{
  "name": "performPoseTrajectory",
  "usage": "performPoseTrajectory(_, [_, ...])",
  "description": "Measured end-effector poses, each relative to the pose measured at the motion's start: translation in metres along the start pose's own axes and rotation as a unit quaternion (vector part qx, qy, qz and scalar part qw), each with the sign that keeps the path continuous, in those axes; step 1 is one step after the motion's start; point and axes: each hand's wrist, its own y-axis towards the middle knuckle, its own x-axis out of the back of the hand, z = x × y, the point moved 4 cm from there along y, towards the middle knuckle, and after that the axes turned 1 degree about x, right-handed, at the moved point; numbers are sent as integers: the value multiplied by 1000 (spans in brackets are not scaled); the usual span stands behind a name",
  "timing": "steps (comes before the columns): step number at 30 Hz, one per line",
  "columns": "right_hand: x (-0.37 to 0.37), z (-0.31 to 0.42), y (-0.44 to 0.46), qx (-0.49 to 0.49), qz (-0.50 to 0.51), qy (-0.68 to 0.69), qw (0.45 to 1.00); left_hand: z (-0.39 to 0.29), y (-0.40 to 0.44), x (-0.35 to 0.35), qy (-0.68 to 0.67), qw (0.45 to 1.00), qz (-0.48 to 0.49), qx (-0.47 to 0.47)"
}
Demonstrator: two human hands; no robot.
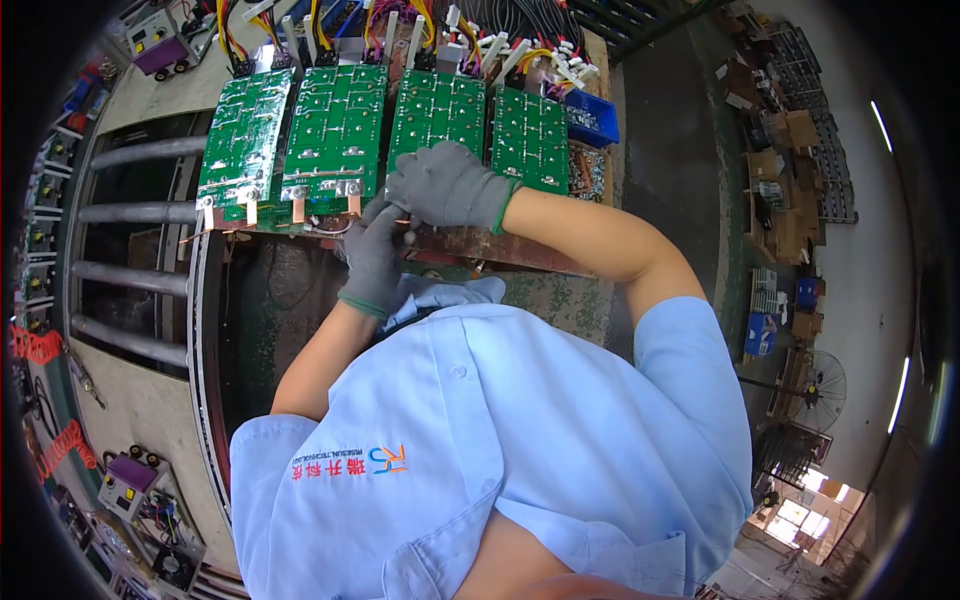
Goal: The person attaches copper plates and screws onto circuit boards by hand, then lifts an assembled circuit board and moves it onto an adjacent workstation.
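Several green circuit boards lie side by side along the bench's near edge. The far-left circuit board (243, 135) and the second circuit board (335, 125) show copper tabs at their near ends. My right hand (450, 185), in a grey glove, bends over the near end of the third circuit board (437, 110) and covers its corner. Just below, my gloved left hand (372, 258) has its fingers closed close to the right fingertips. Whatever lies between the fingers of either hand is hidden. The right-hand circuit board (530, 138) is untouched.
Wire bundles with white connectors (490, 45) run along the boards' far ends. A blue bin (592, 118) of small parts and a box of metal hardware (587, 172) stand at the right. Metal rollers (135, 213) lie to the left.
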Motion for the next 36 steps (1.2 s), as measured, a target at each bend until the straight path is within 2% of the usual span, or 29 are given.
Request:
performPoseTrajectory(2, [12, 1, 0, -62, 126, 9, 990, 2, 2, 0, -19, 1000, -10, 7])
performPoseTrajectory(6, [-2, 1, -2, -53, 117, 13, 992, 9, 3, 5, 14, 999, -25, 18])
performPoseTrajectory(9, [-2, -1, -2, -75, 59, 9, 995, 0, -2, 1, 45, 998, -40, 17])
performPoseTrajectory(11, [6, 2, 1, -61, 136, 8, 989, -2, -4, -2, 55, 998, -42, 6])
performPoseTrajectory(12, [2, 2, 0, -62, 137, 8, 989, -3, -4, -2, 32, 998, -46, 8])
performPoseTrajectory(14, [-5, -2, -3, -112, 47, 37, 992, -1, -2, 0, 10, 999, -50, 10])
performPoseTrajectory(15, [-10, -4, -4, -111, 48, 36, 992, 2, 0, 2, 23, 999, -30, -21])
performPoseTrajectory(17, [-9, 0, -7, -27, -17, -11, 999, -14, -5, -8, 35, 998, -10, -50])
performPoseTrajectory(18, [-8, 0, -7, -26, -17, -11, 999, -19, -8, -13, -62, 996, -49, 31])
performPoseTrajectory(19, [-8, -1, -6, -26, 4, -10, 1000, -22, -12, -19, -159, 977, -86, 110])
performPoseTrajectory(21, [0, 0, -3, -24, 24, -10, 999, -23, -12, -21, -149, 978, -92, 110])
performPoseTrajectory(23, [5, 0, -2, -70, 96, 12, 993, -22, -11, -19, -140, 979, -98, 111])
performPoseTrajectory(27, [2, 0, 5, -61, 150, 6, 987, -20, -11, -16, -122, 982, -90, 114])
performPoseTrajectory(29, [-7, -8, 8, -152, 261, 101, 948, -20, -12, -17, -114, 983, -83, 120])
performPoseTrajectory(30, [-6, -6, 5, -151, 261, 101, 948, -21, -12, -19, -125, 982, -87, 112])
performPoseTrajectory(32, [12, -4, 0, -140, 79, 57, 985, -21, -11, -19, -138, 981, -94, 102])
performPoseTrajectory(33, [8, -5, -3, -137, 80, 56, 986, -19, -10, -18, -133, 982, -95, 92])
performPoseTrajectory(35, [5, -2, -5, -69, -5, 10, 998, -19, -9, -18, -128, 983, -98, 83])
performPoseTrajectory(36, [2, -3, -5, -70, -5, 12, 997, -19, -10, -18, -128, 983, -96, 89])
